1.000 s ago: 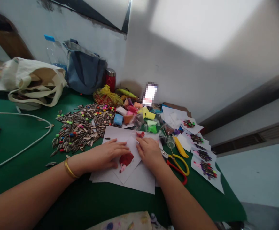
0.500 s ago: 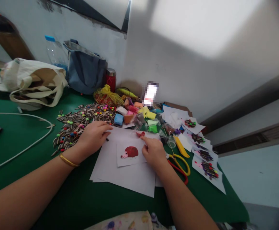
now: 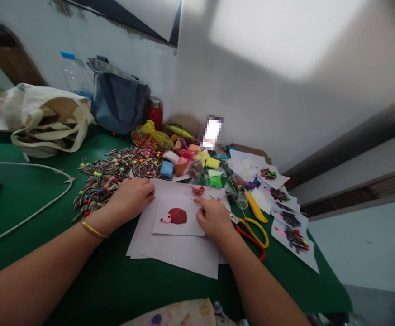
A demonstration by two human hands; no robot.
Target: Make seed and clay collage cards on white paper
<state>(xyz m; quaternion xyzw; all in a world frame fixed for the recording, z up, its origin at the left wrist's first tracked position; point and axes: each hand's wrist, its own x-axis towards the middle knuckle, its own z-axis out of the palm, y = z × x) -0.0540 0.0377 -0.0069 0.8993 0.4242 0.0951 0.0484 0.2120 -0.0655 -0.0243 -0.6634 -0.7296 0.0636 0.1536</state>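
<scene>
White paper sheets (image 3: 183,253) lie on the green table, with a smaller white card (image 3: 159,228) on top. The card bears a dark red hedgehog shape (image 3: 178,216) with a pink face. My left hand (image 3: 134,194) rests at the sheets' upper left edge, fingers curled together; what they hold, if anything, is hidden. My right hand (image 3: 214,217) has its index finger stretched onto the card's right part. Just above that fingertip is a small red clay piece (image 3: 198,190) in clear wrap.
Striped seeds with coloured beads (image 3: 116,170) spread at left. Clay packs (image 3: 180,168) lie behind the paper. Scissors (image 3: 256,235) and a yellow cutter (image 3: 256,207) are at right, beside finished hedgehog cards (image 3: 294,240). Bags (image 3: 119,102), a bottle and a phone (image 3: 212,131) stand behind.
The hedgehog card has shifted left on the sheets. My right hand has moved slightly left and down, off the red clay piece. My left fingers have curled in.
</scene>
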